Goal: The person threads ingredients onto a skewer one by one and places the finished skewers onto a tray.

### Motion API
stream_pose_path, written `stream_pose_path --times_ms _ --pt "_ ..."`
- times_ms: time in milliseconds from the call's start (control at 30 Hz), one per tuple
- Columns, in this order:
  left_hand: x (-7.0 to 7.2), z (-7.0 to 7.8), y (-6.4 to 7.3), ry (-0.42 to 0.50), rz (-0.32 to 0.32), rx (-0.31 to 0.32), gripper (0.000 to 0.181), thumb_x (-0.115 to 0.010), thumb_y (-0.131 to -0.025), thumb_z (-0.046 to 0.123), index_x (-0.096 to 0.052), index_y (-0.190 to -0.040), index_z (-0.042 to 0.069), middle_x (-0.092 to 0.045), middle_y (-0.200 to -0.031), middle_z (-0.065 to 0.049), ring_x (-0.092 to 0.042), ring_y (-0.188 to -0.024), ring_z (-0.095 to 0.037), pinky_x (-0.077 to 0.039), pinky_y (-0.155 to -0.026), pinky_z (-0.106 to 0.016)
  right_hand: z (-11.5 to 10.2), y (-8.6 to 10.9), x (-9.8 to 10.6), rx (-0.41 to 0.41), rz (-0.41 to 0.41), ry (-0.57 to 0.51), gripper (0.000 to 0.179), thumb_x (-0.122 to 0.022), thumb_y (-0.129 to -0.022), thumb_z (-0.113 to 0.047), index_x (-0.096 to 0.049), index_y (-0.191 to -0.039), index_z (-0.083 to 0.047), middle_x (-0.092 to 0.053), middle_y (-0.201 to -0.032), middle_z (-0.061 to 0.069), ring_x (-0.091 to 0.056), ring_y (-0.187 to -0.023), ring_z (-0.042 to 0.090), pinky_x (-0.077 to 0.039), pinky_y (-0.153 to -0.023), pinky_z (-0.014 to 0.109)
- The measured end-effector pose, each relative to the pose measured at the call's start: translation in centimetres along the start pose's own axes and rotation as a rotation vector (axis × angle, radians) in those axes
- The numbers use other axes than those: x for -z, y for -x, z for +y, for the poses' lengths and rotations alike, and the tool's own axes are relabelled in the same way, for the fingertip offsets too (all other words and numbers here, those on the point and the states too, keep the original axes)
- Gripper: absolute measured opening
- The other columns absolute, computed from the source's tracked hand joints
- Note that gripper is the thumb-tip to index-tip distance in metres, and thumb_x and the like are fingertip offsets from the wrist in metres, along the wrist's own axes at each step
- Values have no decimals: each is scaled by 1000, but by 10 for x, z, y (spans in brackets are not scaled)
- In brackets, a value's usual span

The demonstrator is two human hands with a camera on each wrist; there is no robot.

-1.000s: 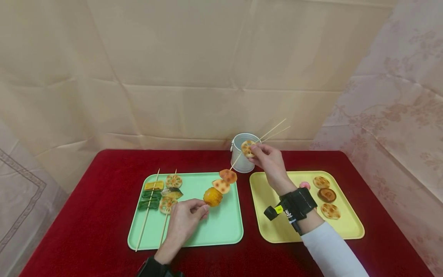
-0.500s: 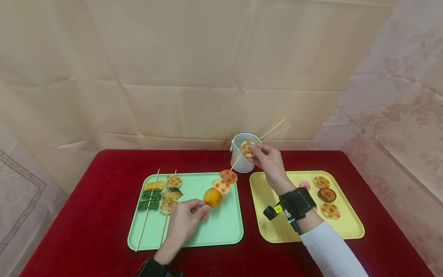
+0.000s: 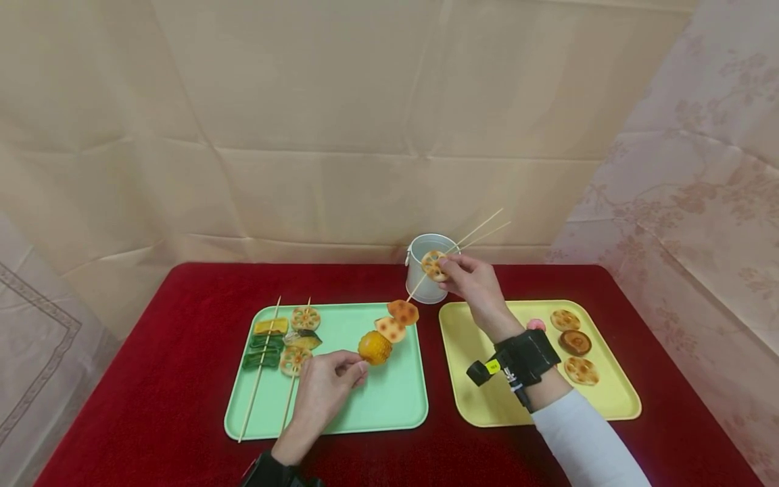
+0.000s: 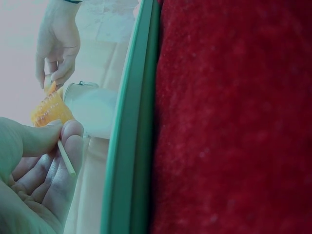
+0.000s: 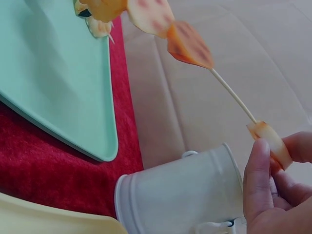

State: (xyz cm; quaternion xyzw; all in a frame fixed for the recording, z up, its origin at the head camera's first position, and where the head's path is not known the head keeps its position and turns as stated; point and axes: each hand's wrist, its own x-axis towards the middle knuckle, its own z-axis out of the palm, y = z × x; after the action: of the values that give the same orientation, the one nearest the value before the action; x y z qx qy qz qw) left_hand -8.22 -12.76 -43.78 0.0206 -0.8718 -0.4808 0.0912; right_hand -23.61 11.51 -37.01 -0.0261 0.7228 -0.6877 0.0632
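My left hand (image 3: 328,385) pinches the lower end of a bamboo skewer (image 5: 234,95) over the green tray. Along that skewer sit a yellow corn piece (image 3: 374,347) close to the fingers, a pale spotted slice (image 3: 390,329) and an orange slice (image 3: 403,312). The skewer's bare far end reaches a lotus root slice (image 3: 434,266), which my right hand (image 3: 477,291) grips between thumb and fingers. In the right wrist view the tip meets the face of this slice. The left wrist view has the skewer's stub (image 4: 67,158) poking out below the left fingertips.
Two loaded skewers, one with green pieces (image 3: 264,352), lie at the left of the green tray (image 3: 389,409). A white pail (image 3: 426,291) with bare sticks (image 3: 485,223) stands behind. The yellow tray (image 3: 487,409) holds lotus slices (image 3: 581,371), a mushroom (image 3: 575,343) and a pink piece (image 3: 536,325).
The lotus root slice in my right hand has shifted slightly left and down toward the skewer. My left hand stays in place.
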Motion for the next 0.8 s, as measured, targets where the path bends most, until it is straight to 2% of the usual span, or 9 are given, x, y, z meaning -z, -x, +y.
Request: stream_pose_path --times_ms 267,567,800 --pt "0 -3 -1 -30 20 -53 7 -84 -87 13 -82 -88 7 -73 -70 10 -64 -61 0 -51 -70 -30 -2 0 0 9 -32 42 39 -65 -103 -19 -63 -130 10 -67 -100 6 -67 -81 12 -58 -79 21" --pt "0 -2 0 -22 28 -55 7 -84 -87 13 -82 -89 7 -73 -69 10 -64 -60 0 -51 -67 -28 6 4 -6 -12 -79 97 42 -65 -103 -24 -65 -129 9 -70 -101 8 -67 -85 13 -58 -82 24" --pt "-1 -4 0 -30 37 -66 6 -85 -86 12 -82 -89 8 -73 -69 10 -64 -60 0 -51 -68 -29 15 11 -17 -33 -94 56 39 -62 -105 -21 -64 -126 12 -69 -96 8 -67 -78 13 -58 -76 22"
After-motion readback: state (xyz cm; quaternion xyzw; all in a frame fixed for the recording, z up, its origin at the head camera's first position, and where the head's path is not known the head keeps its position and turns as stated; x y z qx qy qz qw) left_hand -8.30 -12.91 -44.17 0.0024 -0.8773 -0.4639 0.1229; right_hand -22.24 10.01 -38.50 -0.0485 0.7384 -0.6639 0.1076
